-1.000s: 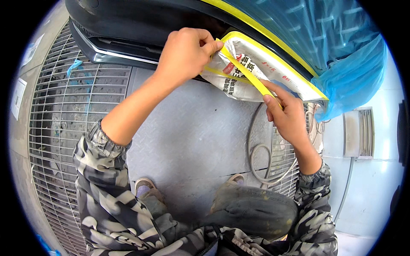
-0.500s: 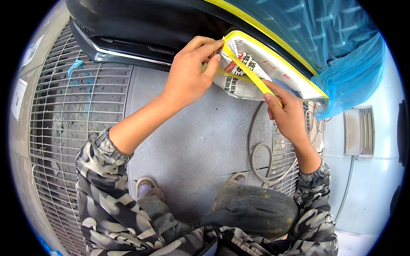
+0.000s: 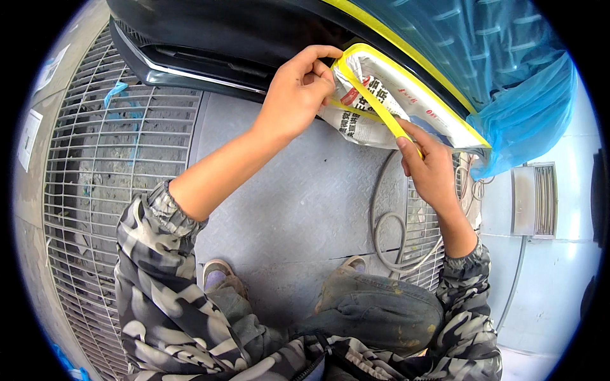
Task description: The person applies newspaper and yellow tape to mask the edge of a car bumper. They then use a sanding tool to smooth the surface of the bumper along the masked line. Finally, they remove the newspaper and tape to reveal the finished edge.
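At nine o'clock a metal grate (image 3: 162, 149) is set in the floor, with a scrap of blue plastic (image 3: 116, 93) on it toward ten. At eleven is a shiny black car part (image 3: 222, 41) with a bright trim line. My left hand (image 3: 295, 95) is at twelve, its fingers bent and the forefinger tip at the top corner of a yellow-edged opening; I cannot tell whether they grip anything there. At one o'clock crumpled newspaper (image 3: 363, 132) hangs in that opening. Across it slants a strip of yellow tape (image 3: 386, 115), stretching from the corner down to my right hand (image 3: 432, 165), between two and three, where thumb and forefinger pinch its lower end. A looped hose (image 3: 376, 238) lies on the floor near four. Farther right, at two, bunches a blue plastic sheet (image 3: 527, 117).
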A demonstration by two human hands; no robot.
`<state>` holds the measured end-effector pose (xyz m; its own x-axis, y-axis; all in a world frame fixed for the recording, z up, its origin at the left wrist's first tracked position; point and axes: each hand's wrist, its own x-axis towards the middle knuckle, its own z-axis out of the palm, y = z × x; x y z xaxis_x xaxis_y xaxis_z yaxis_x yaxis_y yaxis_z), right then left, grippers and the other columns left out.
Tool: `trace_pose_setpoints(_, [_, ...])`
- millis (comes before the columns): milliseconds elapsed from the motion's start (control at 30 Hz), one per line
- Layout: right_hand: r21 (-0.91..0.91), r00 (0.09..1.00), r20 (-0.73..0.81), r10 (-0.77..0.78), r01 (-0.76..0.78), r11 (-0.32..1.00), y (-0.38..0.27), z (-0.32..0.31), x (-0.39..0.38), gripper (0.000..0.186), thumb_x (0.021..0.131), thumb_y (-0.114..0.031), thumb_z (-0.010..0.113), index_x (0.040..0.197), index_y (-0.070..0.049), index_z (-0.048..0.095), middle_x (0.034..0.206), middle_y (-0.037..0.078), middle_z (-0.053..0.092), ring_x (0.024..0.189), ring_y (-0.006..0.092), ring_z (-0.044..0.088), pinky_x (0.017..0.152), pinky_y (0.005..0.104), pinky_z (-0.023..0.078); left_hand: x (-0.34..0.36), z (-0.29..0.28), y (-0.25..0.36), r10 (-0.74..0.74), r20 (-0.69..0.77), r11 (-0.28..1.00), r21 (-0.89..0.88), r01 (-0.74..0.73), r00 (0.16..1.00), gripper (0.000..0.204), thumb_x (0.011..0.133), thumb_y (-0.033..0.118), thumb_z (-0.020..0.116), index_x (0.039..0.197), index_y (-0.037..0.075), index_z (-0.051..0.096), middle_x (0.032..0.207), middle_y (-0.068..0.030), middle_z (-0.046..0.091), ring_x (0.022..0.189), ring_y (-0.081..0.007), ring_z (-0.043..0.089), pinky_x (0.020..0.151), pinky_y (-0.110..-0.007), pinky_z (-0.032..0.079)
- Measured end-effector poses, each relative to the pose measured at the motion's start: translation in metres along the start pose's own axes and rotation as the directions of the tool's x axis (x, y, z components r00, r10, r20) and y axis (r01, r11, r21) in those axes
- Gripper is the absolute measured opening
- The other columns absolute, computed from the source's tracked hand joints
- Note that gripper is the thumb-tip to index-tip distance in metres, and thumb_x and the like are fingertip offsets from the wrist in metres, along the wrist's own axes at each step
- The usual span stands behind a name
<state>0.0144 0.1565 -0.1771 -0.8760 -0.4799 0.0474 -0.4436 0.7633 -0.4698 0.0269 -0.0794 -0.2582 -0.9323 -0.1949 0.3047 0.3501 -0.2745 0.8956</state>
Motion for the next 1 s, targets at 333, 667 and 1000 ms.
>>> trace_pose_setpoints(333, [-0.104,0.982,-0.083,-0.172,0.163,0.981,0.015,0.006,0.001,0.031,0.093,-0.022,0.062,0.119,-0.006,0.063,0.073,0.019,0.065,0.058,0.0322,0.064,0.058,0.0353,0.049,-0.004,-0.008,-0.001,-0.003,0.01,0.978,0.21,0.001,1.0,0.035,0.088,0.006,0.05,0.122,0.002,0.058,0.076,0.0006,0.055,0.062,-0.0065,0.049,0.056,-0.022,0.04])
trace_pose_setpoints(667, [-0.294,0.917,-0.12,-0.381,0.334,0.896,0.073,-0.003,-0.03,0.047,0.094,-0.025,0.057,0.137,-0.01,0.046,0.064,0.011,0.061,0.055,0.0321,0.059,0.051,0.0431,0.046,0.026,0.038,0.031,0.344,0.355,0.137,0.897,-0.421,0.869,0.018,0.088,0.02,0.067,0.081,0.003,0.07,0.073,-0.0147,0.065,0.061,-0.0304,0.063,0.056,-0.035,0.048])
trace_pose_setpoints(1000, [-0.32,0.934,-0.356,-0.033,-0.089,0.943,0.252,-0.026,-0.079,0.041,0.093,-0.03,0.058,0.133,-0.027,0.05,0.082,0.012,0.069,0.065,0.0367,0.064,0.056,0.0452,0.051,0.02,0.039,0.024,0.215,0.138,0.165,0.971,-0.175,0.967,0.025,0.091,0.022,0.067,0.081,-0.001,0.067,0.059,-0.0128,0.06,0.047,-0.0189,0.057,0.047,-0.031,0.044])
